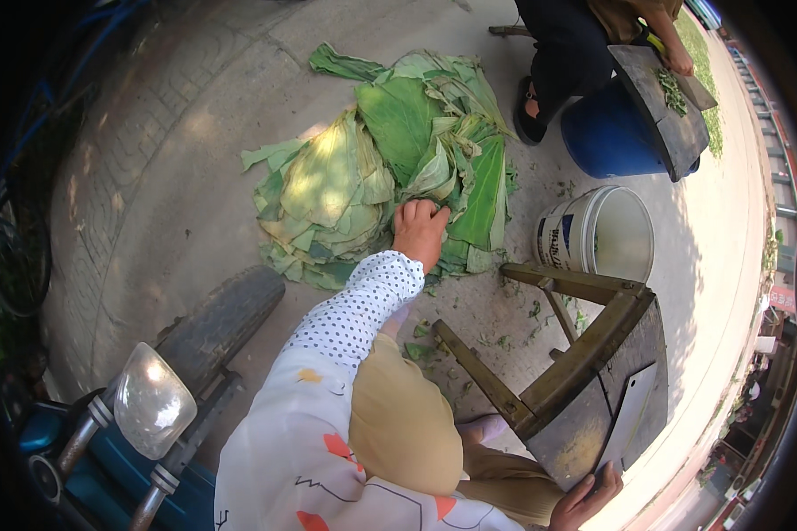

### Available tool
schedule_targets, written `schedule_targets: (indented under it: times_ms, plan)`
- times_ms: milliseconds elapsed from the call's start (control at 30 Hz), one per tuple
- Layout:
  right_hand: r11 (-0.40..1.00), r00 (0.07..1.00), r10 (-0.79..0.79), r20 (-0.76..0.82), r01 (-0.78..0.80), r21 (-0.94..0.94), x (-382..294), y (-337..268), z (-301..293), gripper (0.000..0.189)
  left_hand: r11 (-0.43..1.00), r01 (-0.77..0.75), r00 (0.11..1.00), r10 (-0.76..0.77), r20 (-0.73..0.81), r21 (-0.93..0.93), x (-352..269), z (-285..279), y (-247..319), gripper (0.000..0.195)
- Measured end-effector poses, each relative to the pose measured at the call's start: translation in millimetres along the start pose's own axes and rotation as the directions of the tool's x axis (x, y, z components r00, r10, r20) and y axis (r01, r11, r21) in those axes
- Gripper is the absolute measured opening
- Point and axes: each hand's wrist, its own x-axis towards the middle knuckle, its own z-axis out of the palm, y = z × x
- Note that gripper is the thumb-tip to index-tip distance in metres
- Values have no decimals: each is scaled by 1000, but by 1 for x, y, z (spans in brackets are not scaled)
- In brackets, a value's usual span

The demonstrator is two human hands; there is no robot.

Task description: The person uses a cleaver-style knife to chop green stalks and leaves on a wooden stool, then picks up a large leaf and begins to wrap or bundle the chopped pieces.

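Observation:
A heap of large green cabbage-like leaves [335,169], some wilted and pale, lies on the concrete ground ahead of me. My left hand [420,229] reaches into its near edge, fingers curled around leaf edges; the fingertips are hidden among the leaves. At the lower right, my right hand [588,498] grips the near end of a flat cleaver [629,415]; its handle is hidden by the fingers. The cleaver's blade rests flat on the dark board top of a wooden stool [571,448], where yellowish crumbs stick to the surface.
A white plastic bucket [571,232] bearing writing stands beyond the stool. Farther off, a seated person's hand [677,60] holds a blade over chopped greens on a board [664,126] atop a blue tub [604,133]. A vehicle's front wheel [222,318] and headlamp [154,401] are at left.

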Motion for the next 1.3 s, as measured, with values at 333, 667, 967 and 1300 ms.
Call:
schedule_targets:
  times_ms: [333, 667, 967, 1300]
  plan:
    - [1000, 999, -2, -33, 1, -15, 8, -14, 0, 30, 88, 409, 634, -743, 214, -908, 1, 19, -46, 28]
    - [1000, 1000, 7, -26, -7, -12, 4, -11, 0, 31, 862, 455, 890, -431, 151, -222, 14, 21, -29, 84]
    - [999, 1000, 7, -1, -7, -36, 3, -9, -1, 32, 985, 81, 712, -164, 683, 153, 0, 1, 9, 99]
    - [998, 1000, -21, -15, 20, -59, 2, -3, 2, 33, 972, -211, 867, 236, 438, -107, -26, 9, 14, 67]
